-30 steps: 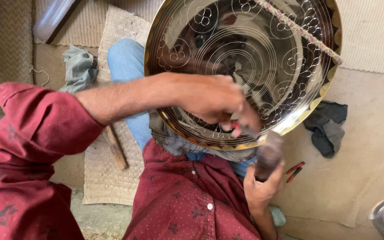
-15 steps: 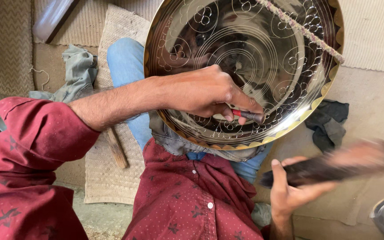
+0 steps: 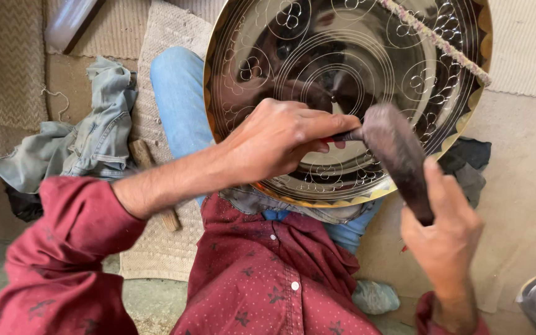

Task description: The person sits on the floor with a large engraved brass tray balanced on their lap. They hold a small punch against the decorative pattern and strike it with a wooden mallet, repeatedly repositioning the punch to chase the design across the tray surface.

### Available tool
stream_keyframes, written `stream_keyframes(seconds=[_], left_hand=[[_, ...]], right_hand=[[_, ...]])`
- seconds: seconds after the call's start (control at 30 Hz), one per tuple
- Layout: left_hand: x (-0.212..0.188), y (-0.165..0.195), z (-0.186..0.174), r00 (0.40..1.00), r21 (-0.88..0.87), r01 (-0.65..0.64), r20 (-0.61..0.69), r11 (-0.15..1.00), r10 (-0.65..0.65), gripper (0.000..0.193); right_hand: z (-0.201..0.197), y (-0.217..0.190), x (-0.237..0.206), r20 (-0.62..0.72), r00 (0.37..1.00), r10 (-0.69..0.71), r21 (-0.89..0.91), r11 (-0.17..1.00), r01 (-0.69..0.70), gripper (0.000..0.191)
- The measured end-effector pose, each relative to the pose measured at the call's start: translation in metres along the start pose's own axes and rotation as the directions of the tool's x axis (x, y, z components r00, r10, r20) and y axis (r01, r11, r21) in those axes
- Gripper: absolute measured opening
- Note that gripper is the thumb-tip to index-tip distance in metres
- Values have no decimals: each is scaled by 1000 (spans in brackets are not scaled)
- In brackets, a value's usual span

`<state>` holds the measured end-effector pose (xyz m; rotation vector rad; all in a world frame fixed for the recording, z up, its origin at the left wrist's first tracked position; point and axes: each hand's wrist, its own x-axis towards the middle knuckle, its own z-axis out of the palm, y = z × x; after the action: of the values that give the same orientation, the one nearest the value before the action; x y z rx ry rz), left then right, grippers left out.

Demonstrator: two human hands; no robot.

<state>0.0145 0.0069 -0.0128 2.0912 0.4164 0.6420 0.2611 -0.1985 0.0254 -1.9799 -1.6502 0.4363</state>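
Where swung wide, mallet (image 3: 398, 155) at chisel (image 3: 341, 135)

1. Soft, even daylight fills the scene; nothing is dim, and the shadows are faint and diffuse.
2. The engraved metal tray (image 3: 348, 93) mirrors its surroundings, with dark reflections at its centre and bright sheen along the rim.
3. The dark mallet (image 3: 398, 155) is smeared by motion blur.
4. The left hand (image 3: 280, 139) and the red shirt (image 3: 268, 279) are sharp.
5. The edges show slight wide-angle stretching.
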Motion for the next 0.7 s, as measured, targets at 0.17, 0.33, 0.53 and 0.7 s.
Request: stream_keyframes(seconds=[0.17, 0.33, 0.53, 0.7], left_hand=[[-18, 16, 8, 957, 18, 164, -247, 986, -154, 50], [-25, 22, 14, 893, -69, 254, -368, 965, -261, 49], [-22, 17, 9, 950, -25, 177, -256, 984, -177, 54], [0, -2, 2, 998, -75, -52, -36, 996, 49, 52]], right_hand=[[-26, -20, 48, 108, 985, -132, -157, 976, 148, 78], [-39, -35, 73, 193, 970, -147, -250, 949, 193, 75], [-27, -24, 51, 132, 987, -91, -184, 976, 115, 80], [-4, -14, -4, 63, 983, 173, -139, 977, -163, 73]])
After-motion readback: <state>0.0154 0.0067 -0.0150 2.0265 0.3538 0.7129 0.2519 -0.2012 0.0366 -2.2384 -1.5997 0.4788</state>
